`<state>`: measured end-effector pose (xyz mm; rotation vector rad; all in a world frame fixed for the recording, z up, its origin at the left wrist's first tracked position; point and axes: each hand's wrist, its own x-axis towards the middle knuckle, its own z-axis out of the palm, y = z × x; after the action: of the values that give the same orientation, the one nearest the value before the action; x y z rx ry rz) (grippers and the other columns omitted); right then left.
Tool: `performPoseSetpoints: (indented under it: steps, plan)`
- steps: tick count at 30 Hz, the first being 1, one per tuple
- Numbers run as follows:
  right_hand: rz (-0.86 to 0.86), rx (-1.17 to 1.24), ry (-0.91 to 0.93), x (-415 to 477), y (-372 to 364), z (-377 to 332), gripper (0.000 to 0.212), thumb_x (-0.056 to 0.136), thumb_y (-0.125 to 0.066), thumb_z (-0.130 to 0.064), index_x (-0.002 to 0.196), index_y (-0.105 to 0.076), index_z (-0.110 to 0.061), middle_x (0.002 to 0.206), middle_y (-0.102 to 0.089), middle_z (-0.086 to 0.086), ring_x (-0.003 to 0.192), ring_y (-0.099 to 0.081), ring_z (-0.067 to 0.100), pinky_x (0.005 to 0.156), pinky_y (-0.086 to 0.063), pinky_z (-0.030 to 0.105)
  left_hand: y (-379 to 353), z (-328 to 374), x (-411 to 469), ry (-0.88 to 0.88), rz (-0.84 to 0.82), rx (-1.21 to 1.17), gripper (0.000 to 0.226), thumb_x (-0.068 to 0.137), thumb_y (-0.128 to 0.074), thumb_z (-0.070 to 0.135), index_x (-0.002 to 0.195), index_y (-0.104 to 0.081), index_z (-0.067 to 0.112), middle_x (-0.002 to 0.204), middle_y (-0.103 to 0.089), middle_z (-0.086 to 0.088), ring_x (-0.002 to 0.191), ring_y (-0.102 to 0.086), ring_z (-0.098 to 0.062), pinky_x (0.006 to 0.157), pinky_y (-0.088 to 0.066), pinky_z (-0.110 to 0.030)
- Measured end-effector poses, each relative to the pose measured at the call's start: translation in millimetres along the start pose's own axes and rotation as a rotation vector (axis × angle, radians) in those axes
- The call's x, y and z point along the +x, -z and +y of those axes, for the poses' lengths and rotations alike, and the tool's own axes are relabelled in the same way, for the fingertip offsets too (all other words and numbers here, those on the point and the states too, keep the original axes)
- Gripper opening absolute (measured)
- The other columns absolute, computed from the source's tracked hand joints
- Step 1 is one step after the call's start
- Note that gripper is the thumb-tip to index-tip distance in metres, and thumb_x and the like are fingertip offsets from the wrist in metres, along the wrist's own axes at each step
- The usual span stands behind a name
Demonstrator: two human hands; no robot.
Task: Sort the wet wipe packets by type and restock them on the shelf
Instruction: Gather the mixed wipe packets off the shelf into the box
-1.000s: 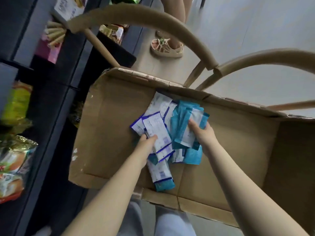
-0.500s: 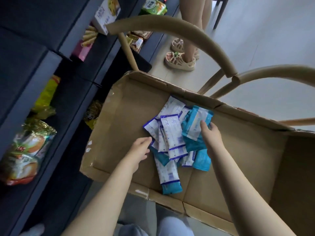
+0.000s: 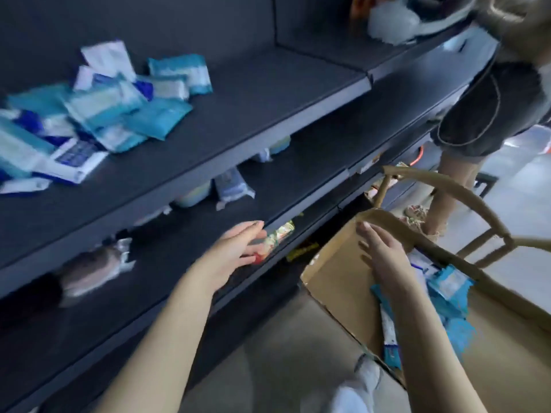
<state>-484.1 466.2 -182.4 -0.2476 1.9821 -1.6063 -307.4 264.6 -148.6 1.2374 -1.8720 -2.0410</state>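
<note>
Head-camera view, motion-blurred, looking up and left along dark store shelving. Half a second earlier the view pointed down into a cardboard box [image 3: 334,272], with both hands among the packets inside it. The right hand was gripping a teal bundle and the left was hovering just beside the white-and-blue ones. Both hands have now come up out of the packets and carry nothing.

The left hand [image 3: 235,248] reaches far and left toward the edge of a lower shelf [image 3: 179,254]. Its fingers are straight and slightly spread, in front of a shiny snack packet [image 3: 277,234]. The right hand [image 3: 380,254] lies flat with its fingers straight and together over the left end of the box. Whether it touches the cardboard cannot be told.

Several wet wipe packets [image 3: 450,286], teal and white-and-blue, remain in the box on the near right, under the curved rail of a wooden chair [image 3: 441,186]. A heap of packets [image 3: 98,102] lies at the far left of the upper shelf [image 3: 268,93], with the two colours overlapping. A second person [image 3: 492,99] stands at the far right.

Since the bundle was let go, nothing seems to be going up to the shelf on this pass. The heap there looks unsorted, so attention is probably turning to it. Both the sorting and the restocking look unfinished.
</note>
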Motion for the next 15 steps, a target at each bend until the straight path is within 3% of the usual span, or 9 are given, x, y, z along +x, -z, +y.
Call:
performPoseSetpoints:
  steps: [6, 11, 15]
  plan:
    - [-0.238, 0.004, 0.21, -53.6, -113.3, -117.9, 0.026, 0.097, -0.056, -0.048, 0.116, -0.063, -0.033, 0.12, -0.065, -0.01, 0.114, -0.059, 0.012, 0.091, -0.047, 0.03, 123.1, 68.6, -106.2, -0.25, 0.113, -0.051, 0.032, 0.097, -0.052, 0.045, 0.124, -0.06, 0.03, 0.121, -0.068, 0.009, 0.112, -0.064, -0.016, 0.099, -0.049, -0.038]
    - [-0.352, -0.003, 0.326, -62.3, -189.1, -180.9, 0.038, 0.097, -0.055, -0.045, 0.126, -0.064, -0.022, 0.123, -0.066, -0.007, 0.116, -0.059, 0.014, 0.094, -0.048, 0.032, 199.8, 90.7, -144.6, -0.345, 0.313, -0.154, 0.039, 0.095, -0.056, 0.042, 0.132, -0.055, 0.027, 0.12, -0.069, 0.006, 0.112, -0.065, -0.021, 0.1, -0.049, -0.041]
    - [-0.397, -0.089, 0.417, -50.2, -237.1, -212.3, 0.035, 0.099, -0.054, -0.044, 0.126, -0.062, -0.023, 0.118, -0.063, -0.013, 0.108, -0.057, 0.004, 0.093, -0.043, 0.028, 252.7, 92.8, -144.4, -0.371, 0.495, -0.227, 0.036, 0.097, -0.055, 0.042, 0.129, -0.057, 0.026, 0.121, -0.068, 0.007, 0.114, -0.062, -0.019, 0.103, -0.047, -0.043]
